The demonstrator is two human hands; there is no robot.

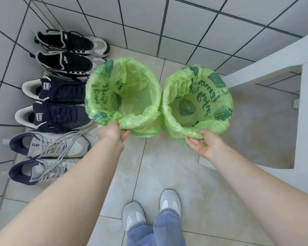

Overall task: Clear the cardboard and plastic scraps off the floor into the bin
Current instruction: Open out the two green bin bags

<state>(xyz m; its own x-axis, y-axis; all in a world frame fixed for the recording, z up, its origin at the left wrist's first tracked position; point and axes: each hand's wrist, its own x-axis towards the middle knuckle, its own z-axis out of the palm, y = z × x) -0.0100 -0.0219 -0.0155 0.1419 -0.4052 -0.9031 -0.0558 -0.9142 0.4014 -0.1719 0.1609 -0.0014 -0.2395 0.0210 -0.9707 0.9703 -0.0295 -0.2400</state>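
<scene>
While both arms reach down, each hand takes hold of a green-lined bin at its near rim.

Fingers of the left hand (112,133) curl round the near edge of the left bin (123,96), pinching the folded-over green liner, and the right hand (203,144) cups the near edge of the right bin (196,103), thumb on top of the plastic and fingers underneath. Both bins stand upright and side by side, touching, on the pale floor tiles (167,166), and their lime-printed liners look empty inside. Just left of them, three pairs of sneakers (59,103) line the tiled wall. On the right stands a white frame (306,112). Below, the person's grey shoes (170,201) and blue trouser cuffs point toward the bins.
</scene>
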